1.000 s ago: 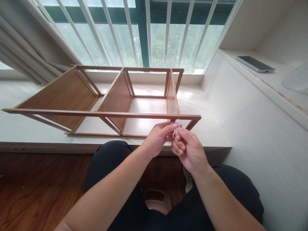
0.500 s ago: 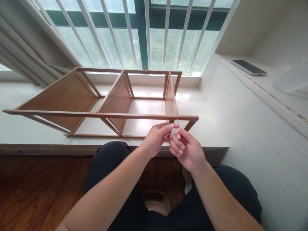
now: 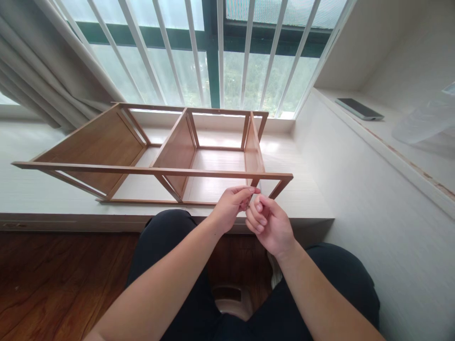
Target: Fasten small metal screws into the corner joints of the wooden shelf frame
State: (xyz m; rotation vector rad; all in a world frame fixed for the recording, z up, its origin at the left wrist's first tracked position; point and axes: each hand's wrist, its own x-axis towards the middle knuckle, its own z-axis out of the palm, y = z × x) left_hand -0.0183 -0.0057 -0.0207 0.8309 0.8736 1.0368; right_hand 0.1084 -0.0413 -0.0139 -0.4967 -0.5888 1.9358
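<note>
A brown wooden shelf frame (image 3: 213, 172) with three panels lies on its side on a pale window ledge. By its right end, in front of the near rail, my right hand (image 3: 272, 222) is closed, thumb and forefinger pinched on a thin metal rod (image 3: 259, 186), of which only a short faint piece shows. My left hand (image 3: 231, 206) is beside it, fingertips pinched close to the same rod. Whether the left fingers grip anything is hidden.
A phone (image 3: 359, 109) and a translucent plastic object (image 3: 423, 121) are on the right-hand shelf (image 3: 401, 149). White bars (image 3: 249, 52) cross the window behind the frame, and a grey curtain (image 3: 46, 66) hangs at left. A small stool (image 3: 232, 303) shows between my knees.
My right hand has shifted slightly left and down, closer to my left hand. Less of the metal rod shows now. The view has moved a little; the frame lies as before.
</note>
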